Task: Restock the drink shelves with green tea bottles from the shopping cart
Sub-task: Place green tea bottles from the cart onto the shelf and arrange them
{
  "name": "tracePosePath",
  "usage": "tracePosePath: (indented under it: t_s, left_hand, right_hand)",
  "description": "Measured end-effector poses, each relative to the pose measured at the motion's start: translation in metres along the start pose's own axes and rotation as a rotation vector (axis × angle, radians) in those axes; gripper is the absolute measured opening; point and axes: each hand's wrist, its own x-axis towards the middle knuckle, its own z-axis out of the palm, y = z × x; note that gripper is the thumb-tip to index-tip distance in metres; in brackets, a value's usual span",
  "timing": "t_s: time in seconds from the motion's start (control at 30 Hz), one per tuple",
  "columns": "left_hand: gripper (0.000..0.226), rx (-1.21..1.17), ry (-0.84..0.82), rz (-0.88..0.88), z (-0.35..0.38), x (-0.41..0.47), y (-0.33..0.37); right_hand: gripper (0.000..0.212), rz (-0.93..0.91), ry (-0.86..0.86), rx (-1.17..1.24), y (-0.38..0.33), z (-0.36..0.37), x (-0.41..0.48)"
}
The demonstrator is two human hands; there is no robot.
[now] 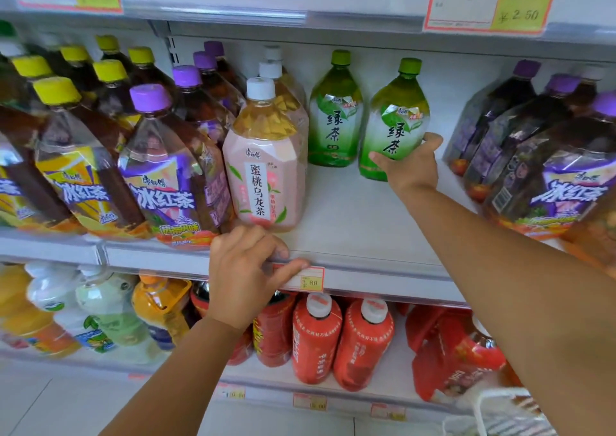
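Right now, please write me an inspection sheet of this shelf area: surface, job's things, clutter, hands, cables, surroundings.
Surface: middle shelf, white, bare patch in front.
Job's things: left green tea bottle stands free; right green tea bottle is gripped.
Clutter: pink oolong bottle; purple-capped bottles on both sides.
Hands: right hand grips the right green tea bottle; left hand grips the middle shelf's front edge.
Cables: nothing seen.
Surroundings: red bottles below; white wire basket, bottom right.
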Motion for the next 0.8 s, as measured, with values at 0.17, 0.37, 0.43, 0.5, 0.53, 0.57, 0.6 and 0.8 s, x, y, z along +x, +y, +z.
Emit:
tracePosePath:
  t_s: [0.17,0.37,0.43,0.5,0.53,0.57,0.6,0.8]
  left_hand:
    - [0.040,0.018,-0.019,-0.023,0.000,0.001,0.001]
    - [0.042,0.028,-0.015,-0.026,-0.001,0.001,0.002]
    - [0.043,0.038,-0.027,-0.031,-0.004,0.003,0.004]
    - [0.044,0.035,-0.053,-0.035,-0.006,0.005,0.006]
    - [0.045,0.029,-0.071,-0.040,-0.008,0.005,0.006]
    - [0.045,0.022,-0.087,-0.053,-0.010,0.005,0.007]
    - [0.046,0.026,-0.098,-0.072,-0.013,0.005,0.008]
    - [0.031,-0.002,-0.109,0.050,-0.028,0.014,0.074]
  right_hand:
    - [0.077,0.002,0.002,0.010,-0.002,0.018,0.024]
    - [0.078,0.004,-0.088,0.014,-0.002,0.015,0.030]
    - [0.088,0.021,-0.194,-0.010,-0.003,0.004,0.026]
    - [0.099,0.045,-0.282,-0.046,-0.006,-0.017,0.015]
    - [0.098,0.038,-0.318,-0.073,-0.007,-0.030,0.006]
    - [0.094,0.012,-0.355,-0.096,-0.007,-0.044,-0.003]
    - [0.090,-0.027,-0.388,-0.110,-0.005,-0.059,-0.013]
    - [0.051,-0.221,-0.387,0.002,0.022,-0.191,-0.092]
